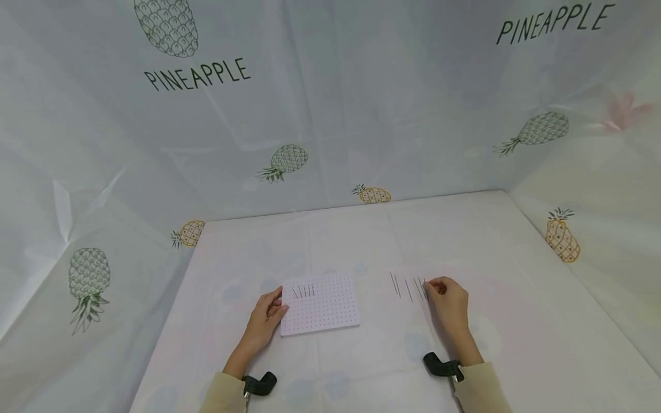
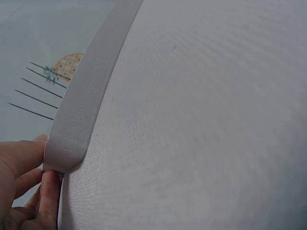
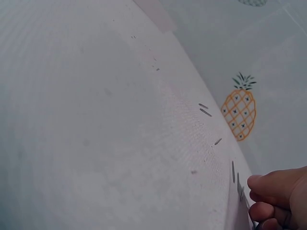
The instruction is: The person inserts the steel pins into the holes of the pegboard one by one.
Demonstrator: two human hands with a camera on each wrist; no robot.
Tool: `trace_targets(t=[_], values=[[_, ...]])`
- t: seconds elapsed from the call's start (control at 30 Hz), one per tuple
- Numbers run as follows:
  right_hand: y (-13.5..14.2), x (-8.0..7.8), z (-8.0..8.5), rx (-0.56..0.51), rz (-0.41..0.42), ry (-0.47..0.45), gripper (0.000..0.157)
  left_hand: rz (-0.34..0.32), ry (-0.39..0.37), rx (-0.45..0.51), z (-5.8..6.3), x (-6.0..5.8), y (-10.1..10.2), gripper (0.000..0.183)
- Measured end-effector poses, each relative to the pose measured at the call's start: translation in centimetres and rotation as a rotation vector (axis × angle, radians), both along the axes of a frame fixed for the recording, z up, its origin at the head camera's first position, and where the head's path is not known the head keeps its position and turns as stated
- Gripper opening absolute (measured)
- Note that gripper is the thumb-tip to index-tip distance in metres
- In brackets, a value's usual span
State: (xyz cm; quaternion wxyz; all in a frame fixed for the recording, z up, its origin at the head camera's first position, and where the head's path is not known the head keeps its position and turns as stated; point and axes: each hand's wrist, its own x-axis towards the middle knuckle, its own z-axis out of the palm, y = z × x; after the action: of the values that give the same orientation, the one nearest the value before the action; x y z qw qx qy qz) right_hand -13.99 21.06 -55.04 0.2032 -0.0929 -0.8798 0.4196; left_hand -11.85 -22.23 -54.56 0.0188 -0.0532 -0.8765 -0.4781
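Observation:
A white board [image 1: 322,312] dotted with rows of small holes lies on the table. My left hand [image 1: 265,318] grips its left edge, and the left wrist view shows thumb and fingers [image 2: 49,196] pinching the corner. Several thin dark sticks [image 2: 37,87] stand up from the board near its far left. To the right of the board, more thin dark sticks [image 1: 408,290] lie loosely in a row on the table. My right hand [image 1: 449,301] is at the rightmost stick, with thumb and curled forefinger pinching its upper part; the fingers partly hide it.
A pale cloth [image 1: 356,373] with faint round spots covers the table. Behind and at both sides hangs a whitish curtain [image 1: 330,115] printed with pineapples. A black wrist camera mount [image 1: 441,365] sits on the right forearm, another mount [image 1: 260,384] on the left.

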Motion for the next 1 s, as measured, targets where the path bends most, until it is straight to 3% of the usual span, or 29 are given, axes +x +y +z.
trace_targets(t=[0.4,1.0], values=[[-0.33,0.06,-0.14,0.037,0.004,0.027,0.011,0.0,-0.01,0.005,-0.06,-0.08,-0.06,0.057],[-0.67,0.23,0.28,0.043,0.008,-0.076,0.011,0.01,-0.02,-0.005,-0.09,-0.11,-0.04,0.057]])
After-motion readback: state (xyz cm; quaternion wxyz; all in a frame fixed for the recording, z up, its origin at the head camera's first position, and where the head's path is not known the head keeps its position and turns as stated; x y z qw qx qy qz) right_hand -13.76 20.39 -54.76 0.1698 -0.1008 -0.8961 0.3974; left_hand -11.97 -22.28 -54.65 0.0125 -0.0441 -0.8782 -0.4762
